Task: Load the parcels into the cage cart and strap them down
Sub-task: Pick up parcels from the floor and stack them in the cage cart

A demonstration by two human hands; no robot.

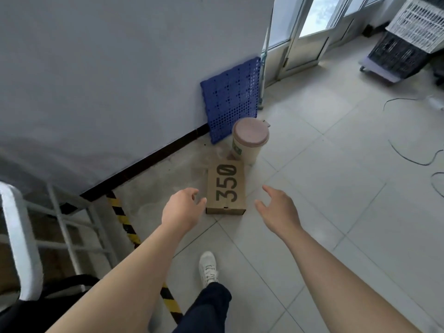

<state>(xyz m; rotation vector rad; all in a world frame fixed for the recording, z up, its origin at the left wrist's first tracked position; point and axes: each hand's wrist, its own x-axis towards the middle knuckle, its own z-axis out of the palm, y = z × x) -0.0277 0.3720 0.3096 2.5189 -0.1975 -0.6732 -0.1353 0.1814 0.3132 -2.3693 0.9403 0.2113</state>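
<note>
Both hands are held out low over the tiled floor, and the cardboard parcel (225, 188), printed "350", is seen lying flat between them. The left hand (182, 209) is loosely spread, fingers curved, with nothing held. Its fingertips are placed just beside the parcel's left edge, and whether contact is made cannot be told. The right hand (280, 210) is opened wide, thumb and fingers splayed, and is held clear of the parcel's right side. Beyond the fingertips, just at the parcel's far end, a lidded bin (249, 140) is stood, with a blue perforated panel (230, 99) leaned on the wall behind it. Well left of the left hand, the white cage cart (16, 236) is caught at the frame's edge, and striped floor tape (123, 219) is laid between the two.
</note>
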